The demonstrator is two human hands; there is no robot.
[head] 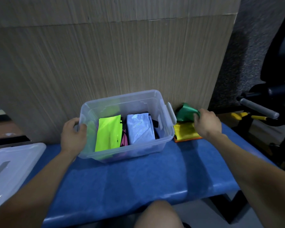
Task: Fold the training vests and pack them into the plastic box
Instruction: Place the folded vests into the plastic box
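Leftmost, at eight o'clock, a translucent plastic lid [11, 165] lies on the blue padded bench [138, 181]. The left hand [72, 134] curls its fingers over the left rim of the clear plastic storage box [164, 142], which sits near the centre of the bench. Inside it, a folded neon-green vest [108, 134] stands beside a folded pale-blue mesh vest [140, 127], with a pink vest [124, 139] wedged between them. At two o'clock, just outside the box's right latch, the right hand [206, 124] pinches a crumpled dark-green vest [186, 112] above a folded yellow vest [185, 130] resting on an orange one [187, 139].
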